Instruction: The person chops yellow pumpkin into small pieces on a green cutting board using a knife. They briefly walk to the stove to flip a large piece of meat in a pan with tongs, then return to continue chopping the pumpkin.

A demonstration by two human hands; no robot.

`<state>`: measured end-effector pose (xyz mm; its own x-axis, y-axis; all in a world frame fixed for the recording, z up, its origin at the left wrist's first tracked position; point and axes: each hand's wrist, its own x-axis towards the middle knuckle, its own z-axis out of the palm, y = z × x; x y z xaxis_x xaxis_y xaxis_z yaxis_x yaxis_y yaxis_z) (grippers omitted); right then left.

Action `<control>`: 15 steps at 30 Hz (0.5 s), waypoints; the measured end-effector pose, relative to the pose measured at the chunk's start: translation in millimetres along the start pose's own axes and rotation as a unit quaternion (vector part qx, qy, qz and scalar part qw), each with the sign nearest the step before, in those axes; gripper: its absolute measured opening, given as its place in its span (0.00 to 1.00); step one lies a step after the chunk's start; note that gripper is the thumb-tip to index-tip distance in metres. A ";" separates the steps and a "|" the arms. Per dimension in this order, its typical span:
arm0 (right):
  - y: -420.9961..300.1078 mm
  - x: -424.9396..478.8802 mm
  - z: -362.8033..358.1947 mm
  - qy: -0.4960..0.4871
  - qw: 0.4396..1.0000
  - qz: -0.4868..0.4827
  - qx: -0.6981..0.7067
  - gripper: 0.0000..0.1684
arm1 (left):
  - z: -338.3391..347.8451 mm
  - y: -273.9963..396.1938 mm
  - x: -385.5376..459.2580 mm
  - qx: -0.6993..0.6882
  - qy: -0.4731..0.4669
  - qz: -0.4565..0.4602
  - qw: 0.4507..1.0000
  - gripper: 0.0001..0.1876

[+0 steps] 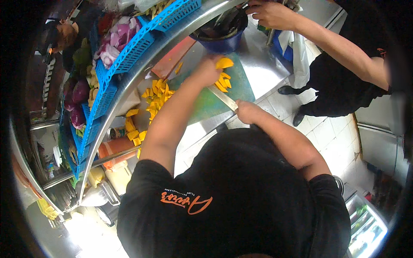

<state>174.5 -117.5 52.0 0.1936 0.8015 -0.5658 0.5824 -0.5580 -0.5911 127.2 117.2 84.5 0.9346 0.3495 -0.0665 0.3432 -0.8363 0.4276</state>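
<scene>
My right hand (248,112) grips the handle of a kitchen knife (223,98), whose blade lies low across a green cutting board (206,106). At the far side of the board my left hand (208,69) is closed on a piece of orange squash (224,63); its fingers are partly hidden. Several cut squash strips (223,82) rest on the board between the knife and that piece. To the left of the board is a heap of squash chunks (156,96), partly behind my left forearm. More chunks (130,127) lie nearer to me.
A blue basin (222,43) stands beyond the board, beside a red cutting board (172,58). Blue plastic baskets (129,53) with cut red onions (121,34) and eggplants (79,96) sit on a steel shelf at the left. A co-worker's hand (274,15) is near the basin.
</scene>
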 end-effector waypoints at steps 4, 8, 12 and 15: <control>11.4 -3.2 -15.5 0.024 0.999 0.020 -0.029 0.20 | -23.8 -3.2 -64.2 -0.048 0.026 -0.093 0.994 0.25; 7.7 -11.5 -34.8 0.024 0.995 0.021 -0.092 0.20 | 25.4 -3.1 -112.0 -0.023 -0.021 -0.116 0.993 0.25; 8.1 -30.9 -39.3 0.001 0.986 0.010 -0.169 0.21 | 38.4 -0.5 -132.1 -0.078 0.073 -0.175 0.979 0.22; 6.7 -29.4 -44.2 -0.009 0.977 0.011 -0.213 0.20 | 55.0 -4.6 -130.9 -0.075 0.059 -0.181 0.979 0.21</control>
<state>207.6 -135.3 90.2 0.1976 0.7843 -0.5881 0.8552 -0.4312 -0.2876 8.4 52.0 41.7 0.7341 0.6650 -0.1375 0.6240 -0.5806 0.5230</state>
